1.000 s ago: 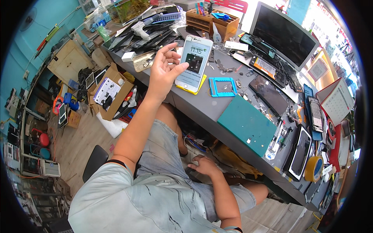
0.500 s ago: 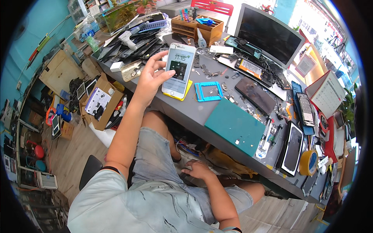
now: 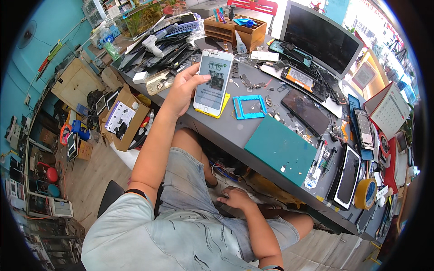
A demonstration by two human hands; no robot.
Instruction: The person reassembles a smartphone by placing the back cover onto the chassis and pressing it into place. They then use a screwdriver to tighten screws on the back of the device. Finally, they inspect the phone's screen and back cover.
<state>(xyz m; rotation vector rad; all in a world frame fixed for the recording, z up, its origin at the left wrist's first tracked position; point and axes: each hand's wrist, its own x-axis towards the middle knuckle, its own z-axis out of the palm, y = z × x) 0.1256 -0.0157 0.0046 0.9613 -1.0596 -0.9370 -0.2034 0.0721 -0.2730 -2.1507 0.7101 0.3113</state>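
Upright in my left hand (image 3: 181, 91) is a white smartphone (image 3: 209, 98), its lit screen facing me. My thumb presses on or hovers just over the screen; the other fingers are mostly behind the phone. Behind its lower end a flat yellow piece (image 3: 221, 109) shows on the desk. A blue rectangular frame holder (image 3: 238, 114) lies just right of it. My right hand (image 3: 235, 198) hangs low by my lap, below the desk edge, with loosely spread fingers and nothing visible in it.
The grey desk (image 3: 212, 124) carries a green mat (image 3: 280, 147), a dark phone (image 3: 306, 111), a laptop (image 3: 318, 38) and a wooden organizer (image 3: 253, 36). Yellow tape (image 3: 365, 193) stands at the right. Stacked phone parts (image 3: 158, 45) fill the far left; a cardboard box (image 3: 129, 122) sits beside the desk.
The view has shifted slightly, moving the scene a little. My thumb has moved up on the phone, and a dark panel on its screen has given way to a lighter page.
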